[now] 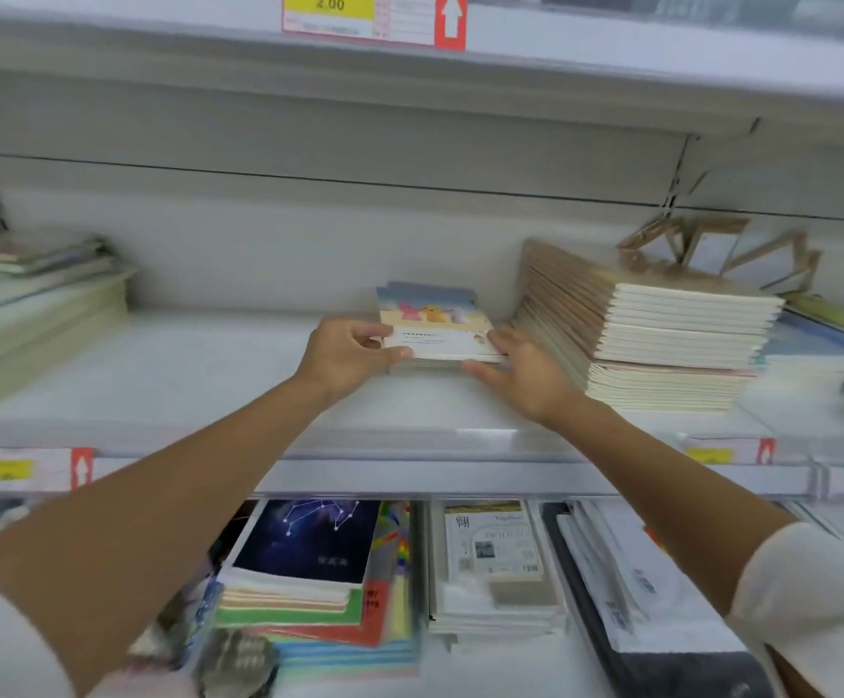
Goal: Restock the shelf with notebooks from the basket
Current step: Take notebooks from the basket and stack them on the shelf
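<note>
Head view puts the small notebooks [435, 327] where, exactly?
— Lying flat in the middle of the shelf [173, 380], just beside the tall kraft-covered stack [661, 335].
— And the hands?
— The left grip [354, 355] pinches the near-left corner, thumb on top. The right grip [525, 370] lies released, straight fingers pressed along the right edge.
— How will they handle?
— Light, I'd judge. Floppy singly, stiffer as a stack, and glossy covers may slide on each other. Best squared from both sides and taken by the edges, not lifted by one corner.
</note>
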Motion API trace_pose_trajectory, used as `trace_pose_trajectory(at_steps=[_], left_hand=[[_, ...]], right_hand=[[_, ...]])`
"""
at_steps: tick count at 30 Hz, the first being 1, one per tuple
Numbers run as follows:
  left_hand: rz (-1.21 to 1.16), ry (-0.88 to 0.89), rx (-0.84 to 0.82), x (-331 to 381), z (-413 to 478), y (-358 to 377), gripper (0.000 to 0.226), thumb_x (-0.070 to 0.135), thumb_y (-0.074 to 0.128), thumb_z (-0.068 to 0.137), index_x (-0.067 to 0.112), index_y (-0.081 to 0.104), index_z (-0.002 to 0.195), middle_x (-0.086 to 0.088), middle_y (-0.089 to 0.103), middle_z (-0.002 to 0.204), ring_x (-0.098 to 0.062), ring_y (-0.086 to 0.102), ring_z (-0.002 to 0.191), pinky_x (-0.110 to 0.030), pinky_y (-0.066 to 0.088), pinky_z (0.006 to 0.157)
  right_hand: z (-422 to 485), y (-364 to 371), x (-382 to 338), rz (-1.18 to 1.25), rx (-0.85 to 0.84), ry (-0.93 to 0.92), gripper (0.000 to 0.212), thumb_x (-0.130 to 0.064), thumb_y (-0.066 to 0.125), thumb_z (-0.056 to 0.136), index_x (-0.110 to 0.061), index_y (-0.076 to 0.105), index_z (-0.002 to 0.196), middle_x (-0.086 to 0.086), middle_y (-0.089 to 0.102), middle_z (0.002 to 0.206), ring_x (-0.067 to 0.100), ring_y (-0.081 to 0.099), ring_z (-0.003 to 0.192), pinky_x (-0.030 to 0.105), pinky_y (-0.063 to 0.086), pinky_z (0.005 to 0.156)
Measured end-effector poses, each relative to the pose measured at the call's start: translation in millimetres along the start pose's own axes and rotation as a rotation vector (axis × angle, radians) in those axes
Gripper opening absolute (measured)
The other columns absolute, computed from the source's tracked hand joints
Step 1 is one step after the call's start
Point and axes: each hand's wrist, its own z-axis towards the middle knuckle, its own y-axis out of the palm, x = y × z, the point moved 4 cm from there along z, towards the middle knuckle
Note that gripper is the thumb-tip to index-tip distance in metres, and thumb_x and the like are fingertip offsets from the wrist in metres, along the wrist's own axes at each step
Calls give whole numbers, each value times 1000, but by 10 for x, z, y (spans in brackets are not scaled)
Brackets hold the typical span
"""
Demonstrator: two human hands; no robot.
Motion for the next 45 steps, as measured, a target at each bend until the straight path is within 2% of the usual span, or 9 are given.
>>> trace_pose_trajectory(at_steps=[6,9,13,20,29,32,35,39,45], left_hand=[[22,63,96,-23,141,119,32,26,80,78,13,74,106,5,63,74,-2,53,63,1,36,53],[-6,55,85,-62,234,196,31,23,74,84,12,71,113,2,66,90,-6,56,75,2,37,60],[-115,11,69,-127,334,234,32,19,73,85,12,69,116,-5,65,120,-16,61,107,-18,42,89],[-99,24,136,-173,403,283,31,23,74,84,16,71,114,-4,64,124,-11,59,104,-17,39,84],[54,38,154,-20,160,123,48,38,71,84,15,61,126,-2,60,130,-18,53,123,-26,40,98],[74,68,253,67,-81,-117,26,30,71,85,15,60,103,1,64,97,-19,61,96,-27,46,82],[108,87,299,92,-387,-386,15,28,58,93,15,53,86,5,55,76,-20,56,75,-29,44,70],[151,14,369,-81,-885,-856,25,27,48,95,8,58,82,4,55,70,-12,49,64,-27,37,57],[102,-222,480,-830,-1933,-1568,27,18,50,94,9,51,68,-3,52,66,-21,47,67,-31,34,68]], right_hand=[[133,81,91,235,33,116,57,-43,57,93,-14,46,141,5,44,146,22,38,136,41,28,114],[214,161,145,306,37,194,59,-40,56,95,-14,39,145,7,38,149,24,34,138,42,27,115],[326,241,183,312,12,220,56,-36,49,99,-14,34,148,4,31,155,21,29,143,43,19,118],[444,290,257,455,-1,347,52,-34,44,100,-26,31,150,-3,34,155,26,32,141,40,22,118],[213,140,10,-69,74,158,72,-44,45,98,-16,10,155,2,19,160,20,15,147,43,8,118],[26,57,-399,16,245,-49,65,-33,58,92,-20,29,148,5,46,141,23,40,130,40,25,110],[-215,68,-925,93,258,-184,54,-24,65,86,-22,45,136,-2,57,106,16,54,90,37,49,84],[-575,317,-1578,135,206,-264,34,-27,63,86,-20,52,117,-8,52,84,12,50,67,26,37,60],[-1208,973,-2395,286,13,-298,18,-25,62,87,-24,53,102,-7,56,70,12,56,66,30,46,59]])
